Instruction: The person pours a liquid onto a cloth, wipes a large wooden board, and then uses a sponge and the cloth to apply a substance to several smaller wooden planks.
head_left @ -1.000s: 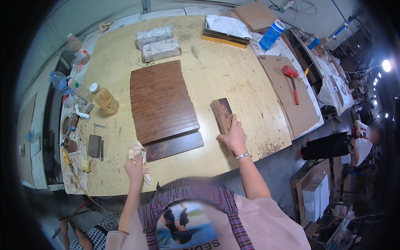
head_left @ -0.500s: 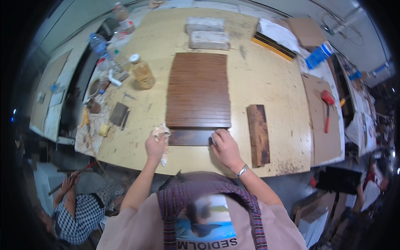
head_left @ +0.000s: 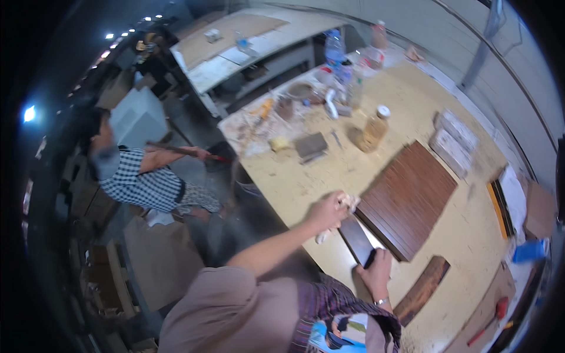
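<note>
My left hand point(head_left: 327, 214) is closed round a crumpled whitish cloth point(head_left: 349, 203) at the near left corner of a brown panel point(head_left: 412, 200). The panel looks made of narrow wooden slats laid side by side. Along its near edge lies a dark, smooth wooden strip point(head_left: 355, 240), between my two hands. At the strip's right end, my right hand point(head_left: 377, 274) is closed on something small and dark, mostly hidden by the fingers. A rough brown wood block point(head_left: 422, 289) lies to the right of that hand.
A bottle of yellowish liquid point(head_left: 374, 129) stands beyond the panel, near plastic bottles point(head_left: 335, 50). Two wrapped blocks point(head_left: 453, 144) lie at the back. A red mallet point(head_left: 501, 307) rests at the right. Left of the table point(head_left: 282, 182), a person in a checked shirt point(head_left: 150, 182) holds a stick-like tool.
My view has swung left and tilted, so the table appears turned and the person at the left shows more fully. Both hands stay by the dark strip, the left still with the cloth.
</note>
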Action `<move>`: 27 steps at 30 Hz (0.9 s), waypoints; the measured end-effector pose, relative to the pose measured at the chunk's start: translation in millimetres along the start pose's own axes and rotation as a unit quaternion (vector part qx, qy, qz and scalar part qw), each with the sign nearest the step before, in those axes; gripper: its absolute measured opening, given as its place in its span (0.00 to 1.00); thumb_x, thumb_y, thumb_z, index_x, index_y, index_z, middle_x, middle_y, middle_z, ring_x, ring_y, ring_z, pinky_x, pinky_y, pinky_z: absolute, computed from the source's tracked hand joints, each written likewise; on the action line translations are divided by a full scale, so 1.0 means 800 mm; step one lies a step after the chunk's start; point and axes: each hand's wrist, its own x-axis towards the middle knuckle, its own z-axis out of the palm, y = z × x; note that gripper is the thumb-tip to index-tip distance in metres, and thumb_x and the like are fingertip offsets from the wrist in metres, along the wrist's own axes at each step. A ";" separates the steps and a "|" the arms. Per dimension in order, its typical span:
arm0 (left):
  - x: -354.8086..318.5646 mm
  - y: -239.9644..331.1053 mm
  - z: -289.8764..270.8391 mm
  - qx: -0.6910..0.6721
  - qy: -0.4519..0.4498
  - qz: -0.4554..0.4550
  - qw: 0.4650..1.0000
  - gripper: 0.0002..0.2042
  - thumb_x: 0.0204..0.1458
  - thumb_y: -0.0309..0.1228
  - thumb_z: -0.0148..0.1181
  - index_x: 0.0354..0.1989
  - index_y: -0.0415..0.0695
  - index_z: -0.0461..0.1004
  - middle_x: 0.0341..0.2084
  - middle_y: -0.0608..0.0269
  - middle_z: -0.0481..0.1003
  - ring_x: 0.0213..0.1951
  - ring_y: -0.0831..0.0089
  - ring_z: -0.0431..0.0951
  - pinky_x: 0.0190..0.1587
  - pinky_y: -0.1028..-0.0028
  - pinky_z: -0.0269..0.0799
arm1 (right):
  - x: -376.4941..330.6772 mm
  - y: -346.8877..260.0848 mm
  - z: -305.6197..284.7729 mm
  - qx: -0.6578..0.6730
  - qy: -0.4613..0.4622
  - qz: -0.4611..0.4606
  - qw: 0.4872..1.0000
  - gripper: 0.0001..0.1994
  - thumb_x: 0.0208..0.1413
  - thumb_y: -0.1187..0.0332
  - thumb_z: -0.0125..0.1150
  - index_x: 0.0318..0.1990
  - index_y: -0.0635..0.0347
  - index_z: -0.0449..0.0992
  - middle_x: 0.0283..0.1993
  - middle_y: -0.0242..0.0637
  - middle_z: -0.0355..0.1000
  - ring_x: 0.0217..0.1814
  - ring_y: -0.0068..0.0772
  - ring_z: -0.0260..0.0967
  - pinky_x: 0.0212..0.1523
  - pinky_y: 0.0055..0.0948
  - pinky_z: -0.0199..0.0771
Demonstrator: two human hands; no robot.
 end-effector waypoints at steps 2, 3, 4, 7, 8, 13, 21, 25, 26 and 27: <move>-0.030 0.023 0.000 0.005 -0.027 0.078 0.997 0.26 0.50 0.39 0.61 0.60 0.52 0.68 0.43 0.58 0.78 0.42 0.58 0.80 0.43 0.61 0.75 | 0.004 -0.010 -0.006 -0.006 -0.019 0.015 1.000 0.24 0.31 0.66 0.68 0.38 0.67 0.68 0.38 0.51 0.64 0.44 0.55 0.62 0.47 0.47 0.65; -0.043 0.033 -0.001 0.055 -0.014 0.194 0.979 0.26 0.50 0.38 0.61 0.60 0.52 0.69 0.47 0.60 0.76 0.48 0.61 0.78 0.47 0.60 0.74 | 0.006 -0.018 -0.010 0.005 0.018 -0.013 1.000 0.24 0.31 0.66 0.70 0.37 0.66 0.68 0.38 0.51 0.64 0.43 0.54 0.62 0.46 0.47 0.65; -0.053 0.043 0.002 0.083 -0.023 0.333 0.939 0.25 0.48 0.38 0.62 0.57 0.53 0.71 0.50 0.61 0.75 0.52 0.64 0.75 0.51 0.57 0.70 | 0.009 -0.025 -0.014 0.029 0.023 -0.009 0.999 0.27 0.29 0.65 0.73 0.39 0.66 0.68 0.40 0.51 0.63 0.44 0.55 0.61 0.46 0.45 0.66; -0.047 0.060 0.002 0.197 0.009 0.565 0.801 0.15 0.45 0.36 0.61 0.44 0.54 0.78 0.49 0.62 0.74 0.55 0.67 0.71 0.56 0.51 0.63 | 0.014 -0.054 -0.031 0.044 0.142 -0.129 0.980 0.32 0.27 0.70 0.72 0.45 0.67 0.68 0.42 0.49 0.64 0.44 0.54 0.62 0.46 0.46 0.66; -0.034 0.061 -0.003 0.160 0.009 0.551 0.819 0.14 0.45 0.34 0.60 0.43 0.54 0.78 0.48 0.62 0.75 0.53 0.66 0.73 0.56 0.52 0.64 | 0.013 -0.063 -0.037 0.032 0.152 -0.095 0.983 0.32 0.27 0.70 0.72 0.46 0.67 0.68 0.42 0.49 0.64 0.44 0.53 0.62 0.46 0.46 0.67; 0.085 0.040 -0.045 -0.047 -0.105 0.223 0.968 0.11 0.51 0.27 0.56 0.44 0.42 0.76 0.44 0.59 0.76 0.48 0.58 0.75 0.53 0.62 0.69 | 0.015 -0.099 -0.048 -0.001 0.173 -0.046 0.984 0.32 0.28 0.72 0.71 0.48 0.67 0.66 0.42 0.48 0.64 0.43 0.51 0.63 0.45 0.44 0.67; 0.132 -0.010 -0.062 0.051 -0.044 0.381 0.922 0.12 0.56 0.28 0.56 0.48 0.43 0.78 0.46 0.50 0.77 0.48 0.57 0.76 0.54 0.64 0.69 | 0.024 -0.144 -0.011 -0.042 0.266 0.008 0.963 0.32 0.29 0.72 0.70 0.48 0.66 0.66 0.43 0.49 0.65 0.44 0.51 0.63 0.45 0.44 0.67; 0.114 -0.019 -0.076 -0.260 -0.173 0.190 0.931 0.13 0.63 0.34 0.53 0.48 0.39 0.77 0.45 0.53 0.77 0.48 0.67 0.75 0.54 0.70 0.68 | 0.040 -0.162 0.002 -0.042 0.303 0.010 0.952 0.31 0.29 0.73 0.70 0.48 0.66 0.66 0.43 0.49 0.64 0.45 0.51 0.64 0.45 0.44 0.68; 0.111 -0.018 -0.082 -0.357 -0.206 0.110 0.904 0.14 0.64 0.35 0.51 0.48 0.38 0.76 0.44 0.55 0.77 0.48 0.70 0.75 0.53 0.72 0.68 | 0.046 -0.167 0.007 -0.047 0.307 0.011 0.950 0.31 0.29 0.73 0.70 0.48 0.66 0.66 0.44 0.49 0.65 0.46 0.51 0.64 0.46 0.44 0.68; 0.108 -0.018 -0.091 -0.408 -0.228 0.105 0.878 0.18 0.66 0.38 0.48 0.49 0.35 0.75 0.42 0.60 0.77 0.46 0.78 0.73 0.52 0.76 0.68 | 0.052 -0.172 0.010 -0.053 0.306 0.012 0.950 0.32 0.29 0.73 0.70 0.48 0.66 0.66 0.44 0.49 0.65 0.46 0.52 0.64 0.46 0.44 0.68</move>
